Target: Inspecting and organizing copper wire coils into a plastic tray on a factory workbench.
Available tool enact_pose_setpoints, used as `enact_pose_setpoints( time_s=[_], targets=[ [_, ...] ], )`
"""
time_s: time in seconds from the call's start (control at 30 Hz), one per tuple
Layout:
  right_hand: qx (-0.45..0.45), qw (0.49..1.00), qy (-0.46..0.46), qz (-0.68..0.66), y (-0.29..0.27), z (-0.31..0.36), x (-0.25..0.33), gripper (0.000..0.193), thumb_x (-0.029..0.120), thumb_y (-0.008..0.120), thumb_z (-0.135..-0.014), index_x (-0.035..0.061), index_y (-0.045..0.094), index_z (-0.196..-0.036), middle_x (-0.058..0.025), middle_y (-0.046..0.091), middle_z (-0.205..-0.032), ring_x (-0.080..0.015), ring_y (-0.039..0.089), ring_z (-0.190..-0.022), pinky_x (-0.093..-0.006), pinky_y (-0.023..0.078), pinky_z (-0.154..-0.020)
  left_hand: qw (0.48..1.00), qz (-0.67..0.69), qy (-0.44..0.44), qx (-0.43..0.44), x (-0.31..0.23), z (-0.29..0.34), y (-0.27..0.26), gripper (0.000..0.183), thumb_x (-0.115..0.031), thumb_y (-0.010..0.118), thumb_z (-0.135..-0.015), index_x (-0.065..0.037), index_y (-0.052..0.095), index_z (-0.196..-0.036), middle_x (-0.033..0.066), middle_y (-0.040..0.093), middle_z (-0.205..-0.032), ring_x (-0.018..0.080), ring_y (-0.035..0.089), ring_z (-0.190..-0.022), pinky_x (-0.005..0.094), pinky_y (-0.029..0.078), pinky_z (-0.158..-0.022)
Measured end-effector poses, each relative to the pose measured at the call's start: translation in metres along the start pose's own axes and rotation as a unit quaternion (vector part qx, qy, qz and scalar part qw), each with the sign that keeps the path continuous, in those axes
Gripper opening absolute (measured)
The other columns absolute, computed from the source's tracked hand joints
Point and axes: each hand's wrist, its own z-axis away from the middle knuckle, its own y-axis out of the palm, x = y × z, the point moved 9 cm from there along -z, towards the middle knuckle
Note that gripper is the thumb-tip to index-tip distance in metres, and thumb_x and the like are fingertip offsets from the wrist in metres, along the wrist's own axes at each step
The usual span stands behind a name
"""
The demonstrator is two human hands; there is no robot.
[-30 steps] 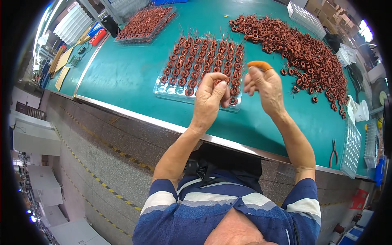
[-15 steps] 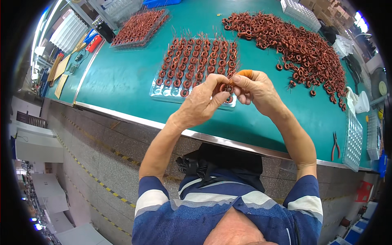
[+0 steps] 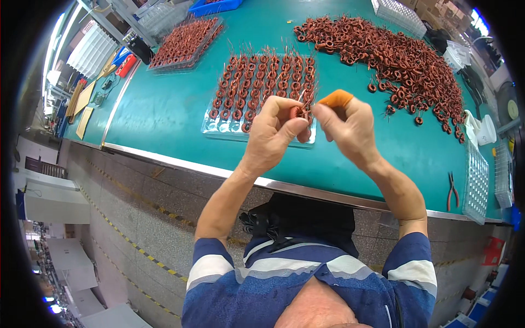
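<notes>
A small ring coil (image 3: 297, 112) wound with copper wire is pinched between the thumb and fingers of my left hand (image 3: 272, 131). Just to its right is my right hand (image 3: 350, 126), thumb and forefinger drawn together; whatever thin piece they may hold is too small to see. An orange finger cover (image 3: 336, 98) wraps that forefinger. Beneath and behind both hands lies a clear plastic tray (image 3: 214, 127), carrying rows of similar coils (image 3: 254, 82) with their wire ends pointing up. My fingers hide the tray's near right part.
A big heap of loose coils (image 3: 383, 60) spreads over the right of the green table (image 3: 164, 109). Another filled tray (image 3: 188, 41) stands far left. Red-handled pliers (image 3: 451, 192) lie near the front edge, beside an upright clear tray (image 3: 477, 183). A white cup (image 3: 485, 131) stands behind.
My right hand has drawn back a little to the right from the coil, opening a small gap between the hands. My left hand keeps hold of the coil.
</notes>
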Motion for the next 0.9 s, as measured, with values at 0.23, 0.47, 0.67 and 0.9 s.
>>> enact_pose_setpoints(
  time_s=[0.23,0.47,0.67,0.9],
  targets=[
    [0.058,0.991,0.1,-0.063,0.001,-0.01,-0.018,0.025,0.025,0.067,-0.089,0.0,0.062,-0.086,0.0003,0.056,-0.06,-0.0047,0.045,-0.048,-0.0199,0.032,-0.043,0.946,0.324,0.013,-0.022,-0.005,0.004,0.017,0.03,-0.024,0.047,-0.101,0.0,0.042,-0.119,0.0115,0.058,-0.087,0.0205,0.064,-0.075,0.0325,0.056,-0.068],
    [0.053,0.98,0.063,-0.181,0.003,-0.021,-0.031,0.035,0.024,0.074,-0.083,-0.0019,0.064,-0.103,-0.0039,0.065,-0.079,-0.007,0.056,-0.065,-0.0217,0.046,-0.059,0.958,0.28,-0.048,-0.036,0.007,-0.001,0.02,0.022,-0.014,0.044,-0.1,0.0,0.041,-0.117,0.01,0.057,-0.082,0.0166,0.058,-0.068,0.0297,0.051,-0.062],
    [0.017,0.99,0.025,-0.136,0.004,-0.012,-0.027,0.028,0.021,0.069,-0.087,-0.0024,0.063,-0.102,-0.003,0.063,-0.074,-0.0073,0.055,-0.062,-0.0214,0.046,-0.058,0.947,0.303,-0.081,-0.067,0.018,0.004,0.022,0.019,-0.012,0.046,-0.099,0.0,0.042,-0.113,0.0074,0.056,-0.076,0.0144,0.055,-0.063,0.0266,0.047,-0.056],
    [-0.002,0.981,0.053,-0.184,-0.01,-0.023,-0.038,0.041,0.035,0.056,-0.097,-0.0054,0.061,-0.104,-0.0029,0.059,-0.076,-0.0074,0.055,-0.057,-0.0216,0.043,-0.051,0.951,0.291,-0.065,-0.08,0.013,0.01,0.015,0.013,-0.011,0.047,-0.099,-0.004,0.045,-0.109,0.0059,0.054,-0.073,0.0128,0.053,-0.061,0.0251,0.044,-0.054]
  ],
)
